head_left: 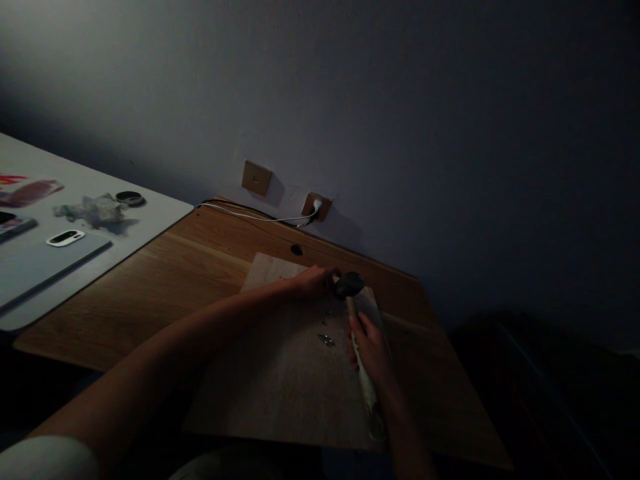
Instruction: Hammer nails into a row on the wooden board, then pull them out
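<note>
Right hand (371, 350) grips the hammer (350, 287) by its handle, head at 12 o'clock over the board (285, 373). Left hand (315, 280) pinches something small beside the head; too dark to identify. Loose nails (326, 340) remain at centre, undriven.

The hammer (356, 319) has a dark metal head and a pale handle; it lies slanted across the right part of the pale wooden board (280, 380), head toward the wall. The board lies flat on the bench. A few small metal bits (326, 340), too dim to identify, lie on it left of the handle.
</note>
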Demonstrator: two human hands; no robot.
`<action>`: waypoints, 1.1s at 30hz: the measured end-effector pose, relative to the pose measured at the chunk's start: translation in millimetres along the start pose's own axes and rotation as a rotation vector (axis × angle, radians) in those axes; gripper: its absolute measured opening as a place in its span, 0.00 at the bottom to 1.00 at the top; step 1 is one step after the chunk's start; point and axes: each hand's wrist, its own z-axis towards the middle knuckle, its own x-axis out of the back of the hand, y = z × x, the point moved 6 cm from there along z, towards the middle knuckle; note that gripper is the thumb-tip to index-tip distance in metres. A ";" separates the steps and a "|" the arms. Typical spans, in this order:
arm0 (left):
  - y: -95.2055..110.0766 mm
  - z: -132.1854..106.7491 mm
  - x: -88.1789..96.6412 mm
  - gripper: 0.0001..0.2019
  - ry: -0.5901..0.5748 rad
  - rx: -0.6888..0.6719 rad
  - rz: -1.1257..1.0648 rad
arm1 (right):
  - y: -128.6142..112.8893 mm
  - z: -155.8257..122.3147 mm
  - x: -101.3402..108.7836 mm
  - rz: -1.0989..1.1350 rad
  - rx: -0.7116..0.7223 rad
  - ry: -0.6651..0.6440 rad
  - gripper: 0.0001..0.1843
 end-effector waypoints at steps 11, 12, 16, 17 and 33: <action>39.8 -9.9 3.8 0.06 -0.463 -0.009 0.311 | 11.2 0.8 14.7 0.071 0.013 0.048 0.30; 48.1 -12.5 -0.4 0.07 -0.491 -0.065 0.350 | 12.2 0.7 16.3 0.072 0.007 0.059 0.30; 69.0 -17.8 -15.3 0.10 -0.480 -0.206 0.467 | 11.4 -2.1 17.8 0.056 0.006 0.049 0.29; 70.4 -17.7 -17.0 0.09 -0.472 -0.225 0.476 | 10.3 -3.3 17.3 0.053 0.011 0.040 0.29; -4.8 -0.2 34.1 0.10 -0.244 -0.076 0.060 | 8.4 -5.8 16.9 0.092 0.013 0.046 0.28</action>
